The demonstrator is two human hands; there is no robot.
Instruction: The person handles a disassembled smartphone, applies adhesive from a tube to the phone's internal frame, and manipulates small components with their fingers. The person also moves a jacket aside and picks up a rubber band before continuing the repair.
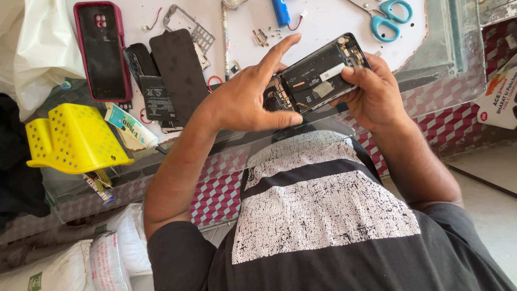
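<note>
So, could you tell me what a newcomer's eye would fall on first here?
First, the opened phone at the centre, back cover off and its insides bare, gripped between the left hand and the right hand. Next, the bright yellow plastic piece at the left edge, and the red phone case lying on the white work surface above it.

The person is wearing a black short-sleeved T-shirt [328, 237], filling the lower middle and lower right of the frame. Across its front are running broad white printed bands [323, 215] with a cracked, speckled texture, split by a plain black stripe. The short sleeves are ending at the upper arms, leaving both forearms bare. Neither wrist is showing a watch or band.
</note>
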